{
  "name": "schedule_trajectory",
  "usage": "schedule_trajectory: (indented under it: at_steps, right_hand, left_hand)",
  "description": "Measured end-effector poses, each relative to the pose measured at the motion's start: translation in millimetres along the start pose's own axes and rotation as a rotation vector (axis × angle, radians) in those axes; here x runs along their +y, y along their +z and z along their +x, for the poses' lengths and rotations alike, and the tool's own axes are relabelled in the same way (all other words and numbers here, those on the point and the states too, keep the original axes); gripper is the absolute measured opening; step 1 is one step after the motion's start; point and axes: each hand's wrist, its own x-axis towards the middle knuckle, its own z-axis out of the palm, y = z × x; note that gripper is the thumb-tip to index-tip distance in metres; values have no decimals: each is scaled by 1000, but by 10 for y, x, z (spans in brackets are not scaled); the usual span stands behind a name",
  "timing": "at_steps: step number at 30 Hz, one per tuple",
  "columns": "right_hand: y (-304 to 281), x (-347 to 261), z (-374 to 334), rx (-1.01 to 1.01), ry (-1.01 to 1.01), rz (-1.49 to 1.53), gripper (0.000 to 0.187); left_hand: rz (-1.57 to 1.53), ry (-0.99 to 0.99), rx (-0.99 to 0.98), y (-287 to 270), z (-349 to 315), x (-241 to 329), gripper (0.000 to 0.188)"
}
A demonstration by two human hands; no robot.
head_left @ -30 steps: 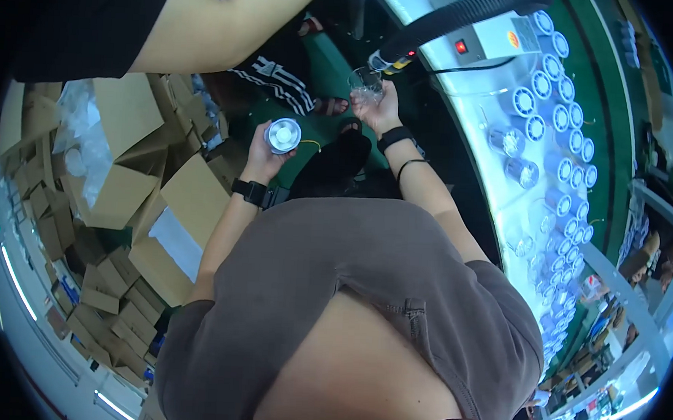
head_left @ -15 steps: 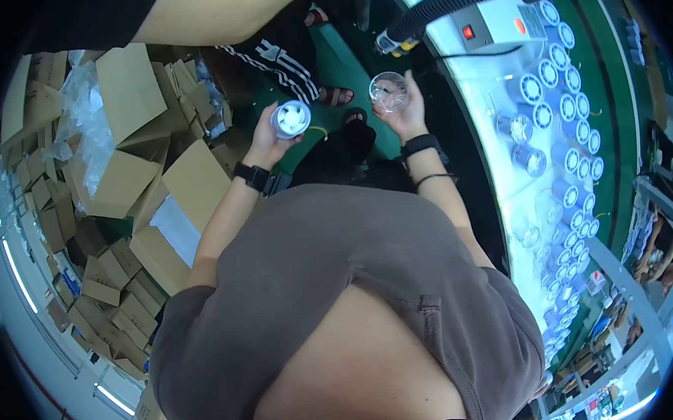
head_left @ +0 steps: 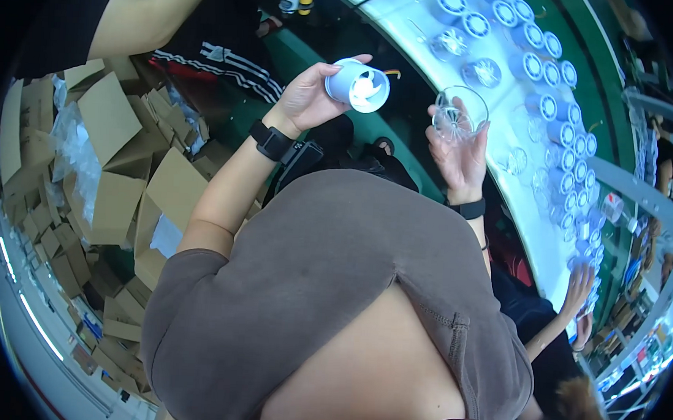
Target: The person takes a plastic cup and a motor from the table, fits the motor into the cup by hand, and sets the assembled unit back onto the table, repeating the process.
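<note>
My left hand (head_left: 303, 100) is closed around a pale white-blue cylinder (head_left: 346, 81). White fan-like blades show inside its open end, which faces right, and a short yellow wire sticks out beside it. A clear round plastic cup (head_left: 470, 107) is in my right hand (head_left: 461, 162), its wide rim tilted up and my fingers around its side. The cup and the cylinder are apart, held in front of my body, with the cup close to the table's edge. The underside of the cylinder is hidden by my palm.
On the white curved table (head_left: 395, 30) at the right stand several similar cylinders (head_left: 541, 105) with slotted ends, beside clear cups (head_left: 481, 71). Open cardboard boxes (head_left: 113, 118) pile up at the left. A co-worker's arm (head_left: 152, 25) reaches in at upper left; another person's hand (head_left: 577, 287) touches the table's cylinders.
The view has shifted along the table. My hands have moved right, still holding the cylinder and cup; the cylinder has tipped sideways. Another person's hands have come into view at lower right.
</note>
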Motion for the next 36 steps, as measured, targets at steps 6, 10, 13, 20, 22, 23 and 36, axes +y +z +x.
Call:
schedule_trajectory:
  at_steps: [6, 10, 13, 20, 22, 23, 36]
  right_hand:
    - [311, -143, -481, 201, -302, -215, 53]
    - [5, -257, -658, -62, -5, -107, 57]
    - [47, -237, -680, -19, 172, -391, 54]
    - [227, -241, -649, -121, 350, -283, 60]
    - [255, -243, -629, -104, 350, -295, 59]
    - [244, -249, -612, -72, 353, -327, 57]
    - [385, -314, -416, 44, 87, -1149, 52]
  left_hand:
    - [-95, -45, -141, 283, 93, -455, 39]
    - [256, 157, -80, 456, 152, -768, 35]
    - [754, 551, -7, 671, 141, -953, 31]
    - [1550, 1195, -159, 834, 62, -1028, 24]
    - [1639, 1269, -192, 852, 50, -1010, 24]
    - [1660, 1283, -221, 866, 49, -987, 25]
    - [863, 392, -42, 717, -31, -995, 42]
